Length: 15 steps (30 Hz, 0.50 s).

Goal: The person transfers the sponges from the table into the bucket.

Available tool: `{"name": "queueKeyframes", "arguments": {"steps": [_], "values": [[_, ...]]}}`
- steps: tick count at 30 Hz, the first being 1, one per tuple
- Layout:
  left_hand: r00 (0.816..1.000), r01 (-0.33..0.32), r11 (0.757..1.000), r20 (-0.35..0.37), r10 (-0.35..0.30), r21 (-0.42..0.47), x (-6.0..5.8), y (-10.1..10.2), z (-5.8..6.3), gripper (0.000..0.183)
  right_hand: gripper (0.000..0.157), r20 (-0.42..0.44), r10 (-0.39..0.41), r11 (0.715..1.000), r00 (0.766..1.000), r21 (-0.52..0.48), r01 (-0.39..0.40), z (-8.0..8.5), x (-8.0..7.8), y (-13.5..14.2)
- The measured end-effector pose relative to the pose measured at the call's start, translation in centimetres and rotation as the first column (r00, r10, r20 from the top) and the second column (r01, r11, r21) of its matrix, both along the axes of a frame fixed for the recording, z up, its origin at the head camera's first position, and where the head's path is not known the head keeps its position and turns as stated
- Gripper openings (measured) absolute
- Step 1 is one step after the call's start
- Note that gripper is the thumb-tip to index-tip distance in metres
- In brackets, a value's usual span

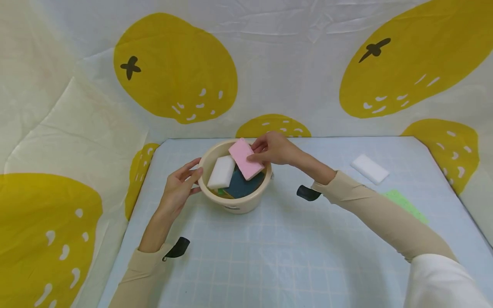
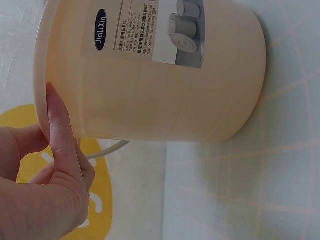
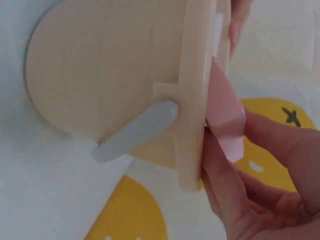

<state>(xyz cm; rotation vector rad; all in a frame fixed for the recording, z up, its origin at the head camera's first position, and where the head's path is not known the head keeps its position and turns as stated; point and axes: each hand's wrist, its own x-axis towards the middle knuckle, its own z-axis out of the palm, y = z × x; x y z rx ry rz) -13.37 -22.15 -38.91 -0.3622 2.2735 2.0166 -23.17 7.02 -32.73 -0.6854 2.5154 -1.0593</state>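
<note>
A cream bucket (image 1: pixel 239 208) stands on the table, its label visible in the left wrist view. At its left side my left hand (image 1: pixel 175 190) pinches the rim, thumb over the edge and index finger along the outside. My right hand (image 1: pixel 279 149) holds a pink rectangular sponge (image 1: pixel 242 155) between thumb and fingers, tilted over the bucket's right part. In the right wrist view the sponge (image 3: pixel 225 107) dips partly behind the rim. Inside the bucket lie a white sponge block (image 1: pixel 221 172) and a dark blue flat piece (image 1: pixel 242 185), with green and yellow bits showing beneath.
On the right of the table (image 1: pixel 262 256) lie another white block (image 1: pixel 369 169) and a bright green flat piece (image 1: pixel 406 206), partly hidden by my right sleeve. The bucket's grey handle (image 3: pixel 137 131) hangs down. A lemon-print curtain (image 1: pixel 285 77) borders the table's back and sides.
</note>
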Motion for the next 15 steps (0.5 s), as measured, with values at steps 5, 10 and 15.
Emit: {"name": "queueKeyframes", "arguments": {"steps": [5,10,15], "values": [[1.0,0.003,1.0,-0.006,-0.003,0.015,0.1,0.0,-0.1,0.054,0.033,-0.054,0.029,0.998,0.998,0.057,-0.026,0.2,0.6,-0.9],[1.0,0.006,1.0,-0.012,-0.006,0.028,0.1,0.0,-0.1,0.054,0.023,-0.095,0.02,0.992,0.995,0.128,-0.008,0.6,1.3,-1.6],[1.0,0.001,1.0,-0.01,-0.001,0.022,0.1,0.1,-0.1,0.054,0.02,-0.133,0.024,0.989,0.991,0.15,-0.004,0.7,1.7,-1.5]]}}
